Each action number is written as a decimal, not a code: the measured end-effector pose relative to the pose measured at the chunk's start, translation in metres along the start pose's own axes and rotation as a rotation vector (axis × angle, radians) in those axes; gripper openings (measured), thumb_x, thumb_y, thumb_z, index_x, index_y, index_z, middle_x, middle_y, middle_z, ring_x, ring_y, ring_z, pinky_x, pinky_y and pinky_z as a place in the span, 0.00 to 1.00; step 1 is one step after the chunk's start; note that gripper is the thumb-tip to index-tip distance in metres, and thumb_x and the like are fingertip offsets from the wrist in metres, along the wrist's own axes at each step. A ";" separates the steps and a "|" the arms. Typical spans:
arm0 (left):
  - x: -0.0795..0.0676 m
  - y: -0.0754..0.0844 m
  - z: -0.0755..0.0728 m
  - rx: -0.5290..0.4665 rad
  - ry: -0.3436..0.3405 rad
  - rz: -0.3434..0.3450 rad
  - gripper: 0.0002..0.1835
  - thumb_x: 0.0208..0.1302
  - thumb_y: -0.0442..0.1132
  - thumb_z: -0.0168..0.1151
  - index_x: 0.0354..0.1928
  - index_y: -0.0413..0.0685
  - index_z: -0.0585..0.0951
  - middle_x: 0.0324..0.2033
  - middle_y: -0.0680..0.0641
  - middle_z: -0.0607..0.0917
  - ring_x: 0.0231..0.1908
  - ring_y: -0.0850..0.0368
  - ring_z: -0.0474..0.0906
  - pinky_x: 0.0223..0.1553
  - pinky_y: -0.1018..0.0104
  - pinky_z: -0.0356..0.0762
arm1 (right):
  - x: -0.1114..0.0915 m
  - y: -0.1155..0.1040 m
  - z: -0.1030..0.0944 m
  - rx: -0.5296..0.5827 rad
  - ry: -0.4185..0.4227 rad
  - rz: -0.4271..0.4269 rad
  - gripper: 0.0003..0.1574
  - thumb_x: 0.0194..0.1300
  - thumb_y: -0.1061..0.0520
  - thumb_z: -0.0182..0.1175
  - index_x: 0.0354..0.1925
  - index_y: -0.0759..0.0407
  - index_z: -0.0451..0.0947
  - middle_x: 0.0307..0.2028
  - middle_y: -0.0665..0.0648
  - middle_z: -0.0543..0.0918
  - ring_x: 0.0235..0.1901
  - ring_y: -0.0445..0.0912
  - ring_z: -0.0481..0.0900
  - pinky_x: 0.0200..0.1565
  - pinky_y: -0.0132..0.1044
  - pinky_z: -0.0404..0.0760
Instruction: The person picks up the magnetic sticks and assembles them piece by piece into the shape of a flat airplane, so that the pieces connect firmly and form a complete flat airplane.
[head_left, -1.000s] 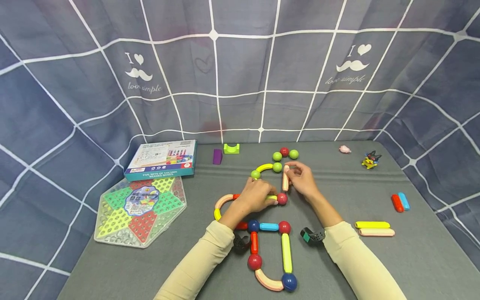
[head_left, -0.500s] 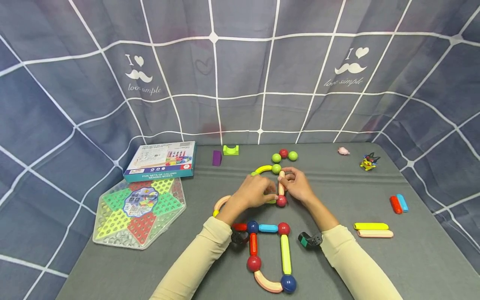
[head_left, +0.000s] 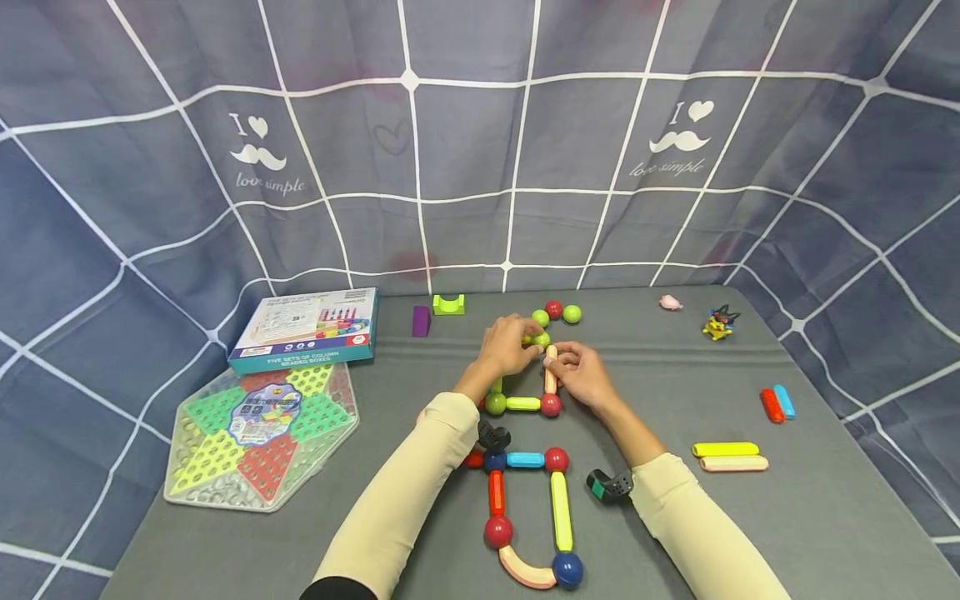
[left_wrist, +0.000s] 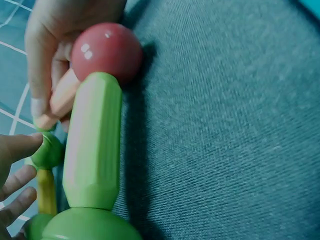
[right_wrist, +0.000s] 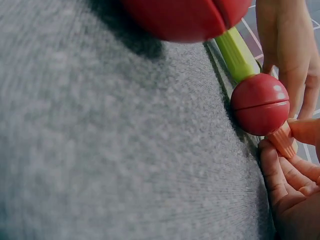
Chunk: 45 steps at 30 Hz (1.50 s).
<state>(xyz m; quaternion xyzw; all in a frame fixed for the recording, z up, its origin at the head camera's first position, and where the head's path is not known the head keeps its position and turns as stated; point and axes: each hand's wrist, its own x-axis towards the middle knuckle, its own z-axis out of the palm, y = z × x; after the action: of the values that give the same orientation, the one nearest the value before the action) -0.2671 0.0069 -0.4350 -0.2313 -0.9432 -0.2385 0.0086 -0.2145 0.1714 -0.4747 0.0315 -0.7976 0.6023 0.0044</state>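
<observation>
My right hand (head_left: 585, 379) pinches a straight pink stick (head_left: 551, 379), whose lower end meets a red ball (head_left: 551, 405). In the right wrist view, the thumb and fingers are on either side of this pink stick (right_wrist: 282, 142). My left hand (head_left: 506, 348) holds a green ball (head_left: 542, 339) by the stick's upper end, its thumb touching the ball (left_wrist: 47, 150) in the left wrist view. A yellow-green stick (head_left: 522, 403) joins the red ball to another green ball (head_left: 496, 403). The yellow curved piece beyond is mostly hidden by the left hand.
Nearer stands a joined loop with a blue ball (head_left: 567, 570) and curved pink stick (head_left: 527, 570). Two green balls and a red ball (head_left: 553, 310) lie behind. Loose sticks (head_left: 725, 449) lie right; a box (head_left: 303, 329) overlaps a star game board (head_left: 262, 433) left.
The right hand lowered the pink stick onto the red ball. The left hand left the yellow-green stick and moved up to the green ball. The head view shifted slightly.
</observation>
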 end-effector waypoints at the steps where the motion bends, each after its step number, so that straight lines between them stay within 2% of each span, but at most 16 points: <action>1: 0.001 -0.001 0.002 0.005 -0.010 -0.015 0.18 0.60 0.48 0.66 0.53 0.57 0.81 0.45 0.53 0.80 0.47 0.54 0.73 0.47 0.55 0.69 | 0.000 0.000 0.001 0.006 -0.003 0.001 0.23 0.64 0.61 0.61 0.55 0.71 0.71 0.33 0.63 0.82 0.23 0.37 0.77 0.27 0.29 0.75; 7: 0.006 -0.009 0.011 0.031 -0.060 -0.072 0.23 0.61 0.50 0.65 0.59 0.61 0.77 0.53 0.53 0.79 0.52 0.52 0.72 0.50 0.50 0.67 | -0.002 0.000 0.005 0.003 -0.004 0.008 0.24 0.63 0.63 0.60 0.56 0.73 0.71 0.37 0.66 0.81 0.25 0.37 0.76 0.28 0.27 0.75; 10: 0.007 -0.011 0.014 0.047 -0.065 -0.069 0.23 0.61 0.50 0.64 0.59 0.63 0.77 0.54 0.52 0.78 0.52 0.51 0.71 0.50 0.50 0.67 | -0.002 0.000 0.006 -0.011 0.001 0.004 0.25 0.63 0.62 0.61 0.56 0.74 0.72 0.39 0.67 0.81 0.27 0.37 0.77 0.29 0.26 0.75; 16: 0.008 -0.010 0.016 0.085 -0.047 -0.044 0.22 0.61 0.50 0.64 0.58 0.61 0.77 0.50 0.52 0.79 0.50 0.52 0.71 0.48 0.51 0.67 | -0.001 -0.001 0.006 -0.007 -0.011 0.003 0.23 0.62 0.63 0.62 0.53 0.75 0.74 0.37 0.68 0.83 0.26 0.38 0.78 0.29 0.29 0.77; 26: 0.003 -0.010 0.009 0.114 -0.039 -0.013 0.22 0.63 0.47 0.63 0.59 0.62 0.74 0.51 0.53 0.78 0.50 0.52 0.71 0.48 0.52 0.67 | 0.000 -0.004 0.005 -0.012 -0.006 0.028 0.23 0.62 0.62 0.62 0.52 0.76 0.74 0.37 0.67 0.84 0.26 0.38 0.79 0.30 0.30 0.78; 31: -0.004 -0.016 -0.004 0.104 -0.050 -0.067 0.20 0.62 0.43 0.64 0.57 0.59 0.77 0.49 0.50 0.78 0.49 0.51 0.75 0.47 0.51 0.72 | 0.001 -0.003 0.005 -0.031 0.021 0.012 0.24 0.60 0.62 0.64 0.52 0.74 0.73 0.32 0.63 0.83 0.25 0.38 0.77 0.27 0.28 0.75; 35: -0.013 -0.025 -0.014 0.091 -0.063 -0.110 0.16 0.63 0.44 0.62 0.53 0.57 0.80 0.45 0.50 0.79 0.46 0.53 0.76 0.44 0.53 0.74 | 0.003 -0.004 0.007 -0.125 0.048 -0.005 0.32 0.58 0.60 0.65 0.60 0.64 0.69 0.28 0.59 0.83 0.23 0.40 0.77 0.27 0.31 0.74; 39: -0.017 -0.029 -0.016 0.076 -0.052 -0.102 0.14 0.64 0.45 0.61 0.52 0.56 0.81 0.43 0.50 0.81 0.45 0.54 0.76 0.42 0.53 0.74 | 0.005 -0.007 0.008 -0.294 0.044 -0.025 0.37 0.58 0.57 0.64 0.65 0.54 0.67 0.27 0.56 0.83 0.24 0.43 0.78 0.29 0.36 0.74; 42: -0.018 -0.031 -0.014 0.075 -0.042 -0.097 0.14 0.64 0.46 0.61 0.52 0.57 0.81 0.43 0.50 0.81 0.45 0.54 0.76 0.43 0.54 0.75 | 0.006 -0.009 0.008 -0.372 0.043 -0.016 0.36 0.58 0.54 0.64 0.65 0.51 0.69 0.28 0.55 0.82 0.25 0.44 0.78 0.29 0.38 0.73; 45: -0.018 -0.032 -0.014 0.078 -0.038 -0.095 0.15 0.65 0.47 0.59 0.53 0.57 0.81 0.44 0.50 0.81 0.46 0.54 0.76 0.44 0.54 0.74 | 0.006 -0.010 0.009 -0.394 0.050 -0.006 0.36 0.58 0.54 0.63 0.65 0.52 0.69 0.27 0.55 0.82 0.24 0.44 0.77 0.29 0.38 0.73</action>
<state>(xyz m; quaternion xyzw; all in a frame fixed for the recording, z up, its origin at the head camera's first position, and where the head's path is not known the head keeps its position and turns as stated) -0.2663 -0.0321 -0.4392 -0.1902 -0.9617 -0.1973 -0.0115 -0.2194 0.1597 -0.4674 0.0175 -0.8996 0.4352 0.0319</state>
